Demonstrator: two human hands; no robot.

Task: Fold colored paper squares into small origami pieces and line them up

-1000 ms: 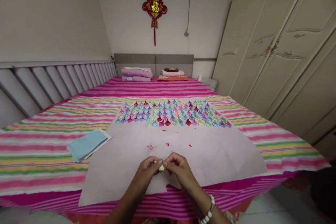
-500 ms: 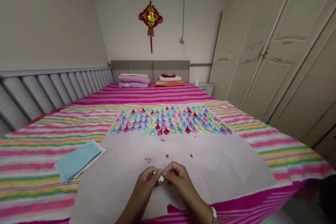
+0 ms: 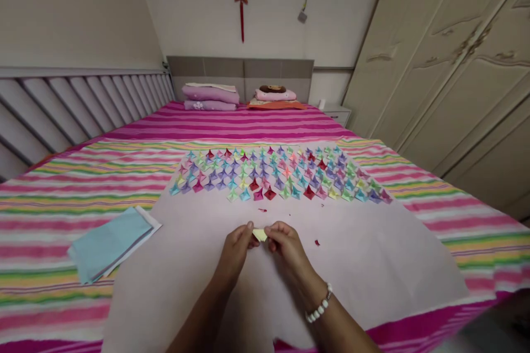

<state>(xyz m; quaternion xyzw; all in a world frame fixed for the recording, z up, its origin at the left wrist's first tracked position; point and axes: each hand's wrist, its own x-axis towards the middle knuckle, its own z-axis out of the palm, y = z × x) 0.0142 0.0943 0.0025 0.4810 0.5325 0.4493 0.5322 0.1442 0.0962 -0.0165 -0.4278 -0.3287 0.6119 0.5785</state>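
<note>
A small pale-yellow folded paper piece (image 3: 260, 235) is pinched between my two hands, above the large white sheet (image 3: 165, 292). My left hand (image 3: 237, 245) is closed on its left end, thumb on top. On its right end, my right hand (image 3: 289, 245) grips with thumb and forefinger. The piece looks flat and wide, with a narrower lower edge. Beyond my hands, several rows of small colourful folded paper shapes (image 3: 269, 194) stand on the sheet. Red paper scraps (image 3: 317, 242) lie near my right hand.
Left of the sheet lies a stack of light-blue and white paper (image 3: 110, 245) on the striped bedspread (image 3: 37, 220). Folded bedding (image 3: 210, 97) rests by the headboard (image 3: 223, 70). A railing (image 3: 78, 102) runs along the left, with a wardrobe (image 3: 434, 77) on the right.
Both hands have moved forward over the sheet, and more of the yellow paper shows between them. The view has tilted downward. The right wrist's white bracelet is now fully in sight.
</note>
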